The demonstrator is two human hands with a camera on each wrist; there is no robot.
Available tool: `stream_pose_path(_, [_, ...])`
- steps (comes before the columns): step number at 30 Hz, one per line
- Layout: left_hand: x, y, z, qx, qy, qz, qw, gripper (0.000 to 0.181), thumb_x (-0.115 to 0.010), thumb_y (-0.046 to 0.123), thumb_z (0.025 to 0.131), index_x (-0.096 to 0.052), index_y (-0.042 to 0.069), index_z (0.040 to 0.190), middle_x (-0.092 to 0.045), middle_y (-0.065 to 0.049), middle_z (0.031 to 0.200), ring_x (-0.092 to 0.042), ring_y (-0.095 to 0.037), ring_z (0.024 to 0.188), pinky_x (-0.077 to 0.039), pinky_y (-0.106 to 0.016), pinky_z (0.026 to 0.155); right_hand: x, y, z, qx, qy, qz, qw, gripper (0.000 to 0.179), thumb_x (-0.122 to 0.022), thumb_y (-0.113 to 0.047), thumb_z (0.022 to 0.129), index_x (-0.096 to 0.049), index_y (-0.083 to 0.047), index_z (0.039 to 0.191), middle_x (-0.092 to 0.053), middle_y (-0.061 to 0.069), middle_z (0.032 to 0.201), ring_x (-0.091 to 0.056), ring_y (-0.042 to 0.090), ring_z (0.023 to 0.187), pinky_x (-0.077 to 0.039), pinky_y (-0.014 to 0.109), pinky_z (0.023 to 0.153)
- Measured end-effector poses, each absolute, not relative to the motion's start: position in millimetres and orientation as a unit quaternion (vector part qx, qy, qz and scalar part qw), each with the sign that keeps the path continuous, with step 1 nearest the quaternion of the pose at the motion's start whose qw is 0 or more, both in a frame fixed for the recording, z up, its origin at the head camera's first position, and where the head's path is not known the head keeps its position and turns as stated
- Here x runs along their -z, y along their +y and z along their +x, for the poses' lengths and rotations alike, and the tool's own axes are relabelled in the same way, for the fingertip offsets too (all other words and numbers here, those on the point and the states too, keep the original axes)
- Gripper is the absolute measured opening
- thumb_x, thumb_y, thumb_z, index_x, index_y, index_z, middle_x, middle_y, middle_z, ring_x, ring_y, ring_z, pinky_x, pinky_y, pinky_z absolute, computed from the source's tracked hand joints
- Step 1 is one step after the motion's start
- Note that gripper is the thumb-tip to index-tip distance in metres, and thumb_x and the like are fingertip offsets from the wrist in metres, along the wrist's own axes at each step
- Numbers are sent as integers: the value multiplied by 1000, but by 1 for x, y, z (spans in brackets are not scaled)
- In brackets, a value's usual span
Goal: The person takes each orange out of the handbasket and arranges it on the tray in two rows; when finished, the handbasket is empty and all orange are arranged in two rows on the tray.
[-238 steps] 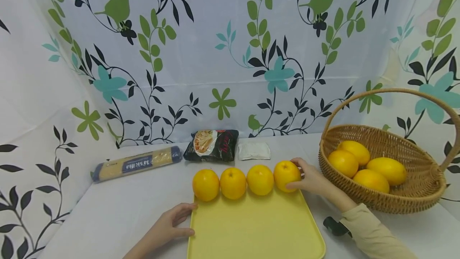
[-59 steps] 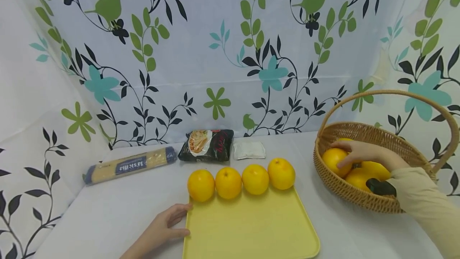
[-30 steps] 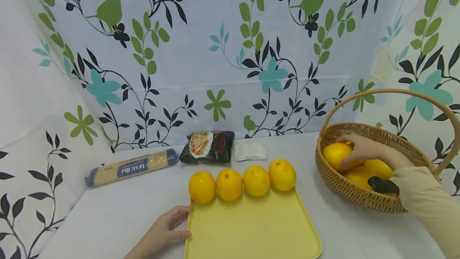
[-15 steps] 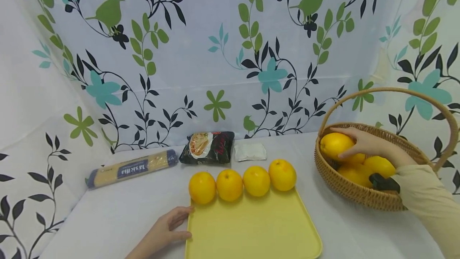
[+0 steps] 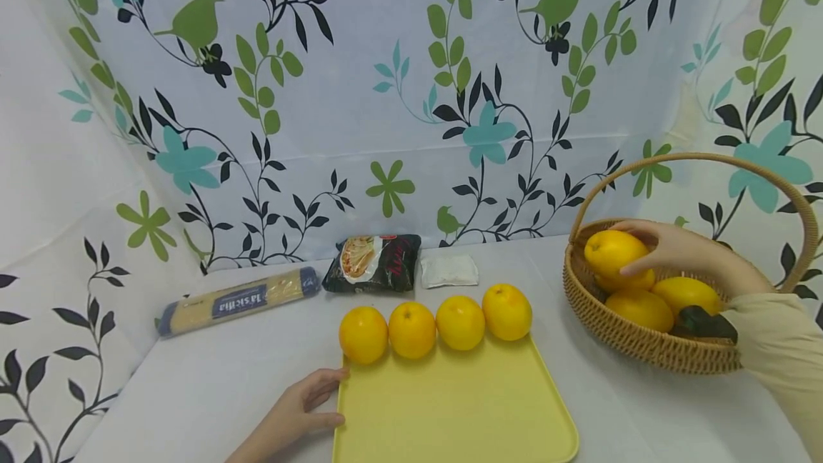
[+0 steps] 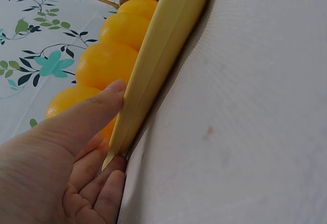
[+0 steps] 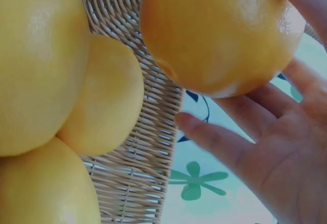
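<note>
My right hand [image 5: 671, 252] grips a lemon [image 5: 614, 254] above the other fruit, inside the left part of the wicker basket [image 5: 662, 356]. In the right wrist view the lemon [image 7: 219, 35] sits among spread, bent fingers, its small nub showing. Under it in the basket lie an orange [image 5: 639, 311], another lemon [image 5: 691, 295] and one more fruit, partly hidden. My left hand [image 5: 296, 409] rests at the left edge of the yellow tray [image 5: 450, 406], thumb and fingertips touching its rim. Several oranges [image 5: 411, 331] stand in a row along the tray's far edge.
A pasta pack [image 5: 238, 302] lies at the back left, beside a black food bag [image 5: 373, 263] and a small white packet [image 5: 449, 271]. The basket's tall handle [image 5: 701, 157] arches over it. A patterned cloth [image 5: 418, 91] hangs behind the table.
My right hand has left the rightmost orange on the tray, reached into the basket and raised a lemon among the fruit there. The left hand has stayed at the tray's edge.
</note>
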State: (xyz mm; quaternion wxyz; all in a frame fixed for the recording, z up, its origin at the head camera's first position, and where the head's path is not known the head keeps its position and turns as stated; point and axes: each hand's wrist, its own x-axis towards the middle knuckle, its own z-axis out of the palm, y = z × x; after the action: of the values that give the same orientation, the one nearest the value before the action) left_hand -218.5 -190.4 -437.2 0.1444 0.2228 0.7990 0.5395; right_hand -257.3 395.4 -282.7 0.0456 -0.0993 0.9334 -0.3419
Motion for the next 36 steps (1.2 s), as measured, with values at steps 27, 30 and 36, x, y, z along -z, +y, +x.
stream_pose_path(27, [430, -194, -219, -469, 824, 266, 174, 72, -76, 24, 69, -43, 2, 129, -41, -14, 134, -37, -28, 121, -30, -37, 99, 247, 347, -206, 362, 914, -178, -45, 60, -65, -14, 83, -32, 0, 131, -45, 18, 122, -54, 15, 95, -49, 21, 76])
stream_pose_path(30, [429, -196, -217, -450, 837, 266, 165, 75, -77, 27, 66, -44, 5, 130, -41, -10, 134, -36, -26, 122, -27, -39, 102, 251, 330, -201, 401, 891, -203, -62, 61, -64, -8, 82, -32, 2, 132, -47, 12, 121, -54, 7, 93, -50, 21, 75])
stream_pose_path(36, [433, -198, -215, -429, 847, 271, 160, 76, -78, 29, 65, -44, 14, 131, -40, -2, 136, -31, -26, 125, -18, -50, 102, 268, 293, -199, 462, 839, -277, -80, 58, -66, 3, 76, -39, 8, 126, -51, 2, 115, -56, 13, 90, -54, 29, 71])
